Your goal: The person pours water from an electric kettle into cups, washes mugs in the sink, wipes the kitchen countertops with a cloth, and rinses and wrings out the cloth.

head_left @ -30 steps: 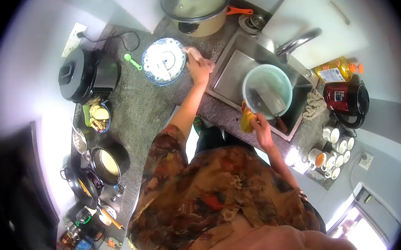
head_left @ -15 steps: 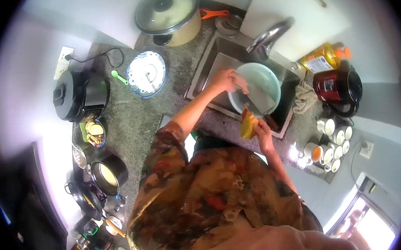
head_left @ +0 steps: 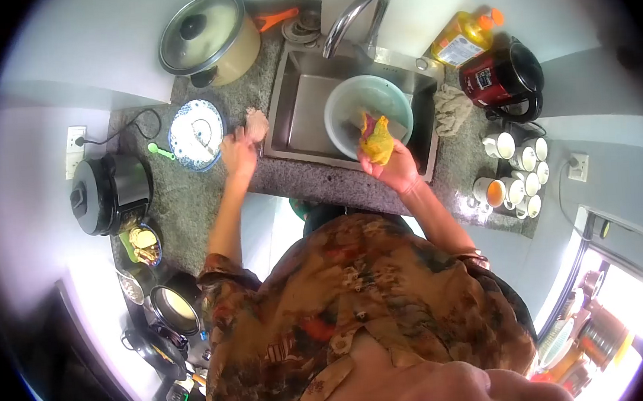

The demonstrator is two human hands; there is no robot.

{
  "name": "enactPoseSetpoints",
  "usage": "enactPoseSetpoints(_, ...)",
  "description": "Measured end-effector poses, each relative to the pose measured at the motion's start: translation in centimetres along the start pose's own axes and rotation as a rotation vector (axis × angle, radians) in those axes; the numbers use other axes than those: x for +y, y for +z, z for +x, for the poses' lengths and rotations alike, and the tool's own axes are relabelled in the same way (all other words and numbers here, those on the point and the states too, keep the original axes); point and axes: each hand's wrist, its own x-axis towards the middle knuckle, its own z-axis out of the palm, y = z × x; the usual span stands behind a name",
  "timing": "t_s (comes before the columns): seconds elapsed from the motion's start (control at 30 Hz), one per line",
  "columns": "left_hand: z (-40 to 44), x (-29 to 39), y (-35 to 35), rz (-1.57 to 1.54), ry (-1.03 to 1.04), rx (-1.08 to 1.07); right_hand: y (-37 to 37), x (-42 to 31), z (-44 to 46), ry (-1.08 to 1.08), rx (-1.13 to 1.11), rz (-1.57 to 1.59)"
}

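Note:
My left hand point(head_left: 239, 155) is over the counter left of the sink. Its fingers are bent against a pale pink, crumpled piece point(head_left: 257, 123), whose kind I cannot make out. Above the front rim of a pale green basin point(head_left: 331, 101), my right hand point(head_left: 401, 171) grips a crumpled yellow cloth-like piece point(head_left: 379, 146) with a dark red patch. The basin stands in the steel sink point(head_left: 293, 120). A flat grey blade-like surface point(head_left: 399, 131) shows in the basin, partly hidden behind the yellow piece.
A blue-patterned plate point(head_left: 183, 136) and a lidded pot point(head_left: 233, 61) stand left of the tap point(head_left: 357, 19). To the right are a rag point(head_left: 451, 109), a yellow bottle point(head_left: 463, 38), a red kettle point(head_left: 496, 80) and several white cups point(head_left: 514, 187). A black cooker point(head_left: 105, 197) sits far left.
My left hand has moved from over the basin leftward to the counter beside the plate. My right hand has lifted the yellow piece over the basin's front. The camera view has shifted.

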Motion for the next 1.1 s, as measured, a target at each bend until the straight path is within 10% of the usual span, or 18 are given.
enactPoseSetpoints(0.1, -1.7, 6.5, -1.5, -0.037, 0.218, -0.009, 1.1, 1.3, 0.7, -0.001, -0.023, 0.146)
enactPoseSetpoints(0.2, -3.0, 14.0, -1.0, -0.938, -0.015, -0.565, 0.2, 2.1, 1.1, 0.133, 0.037, 0.009)
enactPoseSetpoints(0.33, -4.0, 19.3, 0.7, -1.306, -0.058, -0.821, -0.6, 3.3, 1.5, 0.079, 0.084, -0.2)
enactPoseSetpoints(0.67, -7.1, 21.6, 1.4, -0.103, 0.437, -0.238, -1.2, 2.9, 1.6, -0.094, 0.126, -0.168)
enactPoseSetpoints(1.1, -12.5, 14.5, -5.8, -0.369, -0.057, 0.124, 2.8, -0.9, 8.4, 0.039, 0.135, -0.173)
